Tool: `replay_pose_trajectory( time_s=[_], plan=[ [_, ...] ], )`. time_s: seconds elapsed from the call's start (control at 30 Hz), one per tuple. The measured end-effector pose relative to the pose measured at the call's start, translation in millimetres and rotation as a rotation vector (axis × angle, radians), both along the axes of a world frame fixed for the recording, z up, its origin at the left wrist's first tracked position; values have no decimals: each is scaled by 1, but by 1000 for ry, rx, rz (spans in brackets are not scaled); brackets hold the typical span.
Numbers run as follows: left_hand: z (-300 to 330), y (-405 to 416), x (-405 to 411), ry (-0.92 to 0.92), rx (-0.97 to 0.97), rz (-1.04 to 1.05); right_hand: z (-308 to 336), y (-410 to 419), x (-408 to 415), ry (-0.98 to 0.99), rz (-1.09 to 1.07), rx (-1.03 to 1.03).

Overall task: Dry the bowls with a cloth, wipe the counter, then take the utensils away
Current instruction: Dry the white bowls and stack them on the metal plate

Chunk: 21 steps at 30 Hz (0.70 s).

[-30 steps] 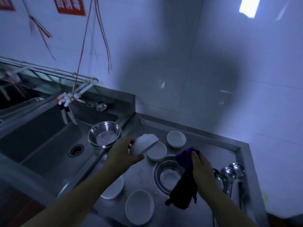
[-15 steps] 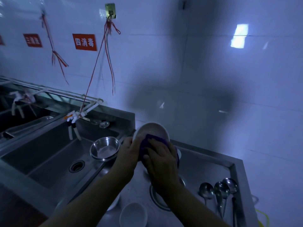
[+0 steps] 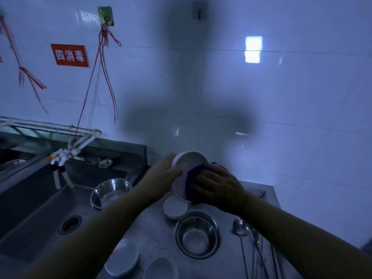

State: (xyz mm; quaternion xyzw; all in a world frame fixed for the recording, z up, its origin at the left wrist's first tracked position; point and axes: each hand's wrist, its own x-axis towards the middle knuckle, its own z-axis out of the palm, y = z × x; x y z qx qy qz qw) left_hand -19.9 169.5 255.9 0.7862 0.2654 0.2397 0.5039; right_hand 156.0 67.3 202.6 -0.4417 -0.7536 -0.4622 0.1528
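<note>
My left hand (image 3: 161, 176) grips the rim of a white bowl (image 3: 188, 164), held tilted above the steel counter (image 3: 155, 228). My right hand (image 3: 218, 187) presses a purple cloth (image 3: 193, 178) into the bowl's inside. Below them on the counter sit a small white bowl (image 3: 174, 207), a steel bowl (image 3: 197, 237), and two more white bowls (image 3: 122, 257) (image 3: 161, 268) near the front edge. Several long-handled steel ladles (image 3: 239, 227) lie at the right of the counter.
A deep steel sink (image 3: 40, 200) with a drain (image 3: 69, 224) lies to the left, with another steel bowl (image 3: 110, 192) in it. A white tap (image 3: 62, 158) hangs over the sink. A tiled wall stands close behind.
My hands brought the bowl and cloth together, and the cloth now rubs inside the bowl. The view has tilted up toward the wall.
</note>
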Motion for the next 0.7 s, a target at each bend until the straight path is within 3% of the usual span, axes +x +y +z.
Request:
replay_pose_trajectory(
  time_s=[0.1,0.23,0.3,0.4,0.53,0.6,0.7],
  plan=[
    [1,4,1,-72,103,67,-10,12,-34,189,-123,112],
    [-2,9,7,-261,-62,45,-15,32,-81,520,-229,232],
    [-1,12,7,-309,-94,3,-16,38,-89,581,-209,280],
    [5,23,0,-242,-6,-93,-17,31,-69,369,-117,204],
    [22,43,-11,68,-7,-318,-8,16,-33,-14,20,-38],
    [24,46,-11,55,-79,-290,0,18,-29,-41,-13,-56],
    [13,32,0,-196,-255,-59,11,30,-46,153,-186,102]
  ],
)
